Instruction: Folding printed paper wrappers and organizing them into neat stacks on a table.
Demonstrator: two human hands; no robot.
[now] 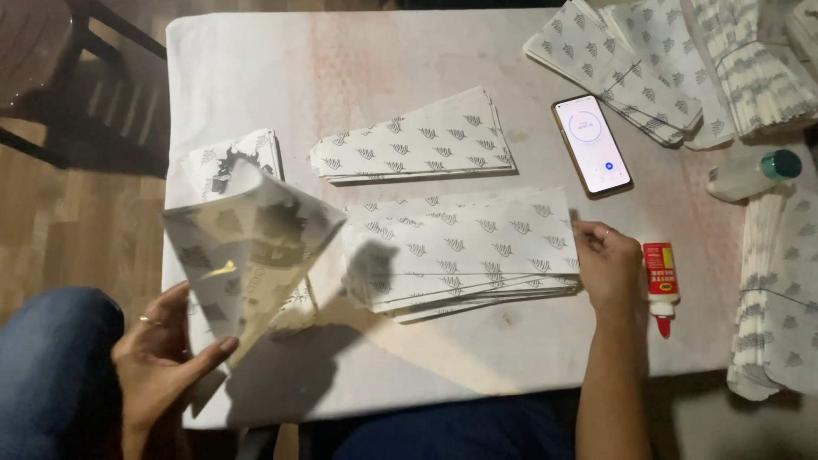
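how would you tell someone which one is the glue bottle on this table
Start at the white table and find the right hand resting on the fanned stack of patterned paper sheets. The glue bottle lies just right of that hand: small, white-bodied, with a red label and red nozzle, the only red thing there.

Left hand point(166, 358) gripping a printed paper sheet point(247, 247) by its lower edge, thumb on top, sheet lifted and tilted off the table point(256, 77). Right hand point(607, 266) resting palm-down on the right end of the fanned paper stack point(460, 251) at table centre. Second, smaller stack point(417, 146) lying behind it, apart. Another pile point(234, 162) partly hidden behind the lifted sheet. Phone point(591, 145) face-up, screen lit, beyond the right hand. Red glue bottle point(661, 285) lying just right of that hand. Bundled paper stacks point(682, 68) at top right and right edge. White bottle with green cap point(754, 173) lying near them.
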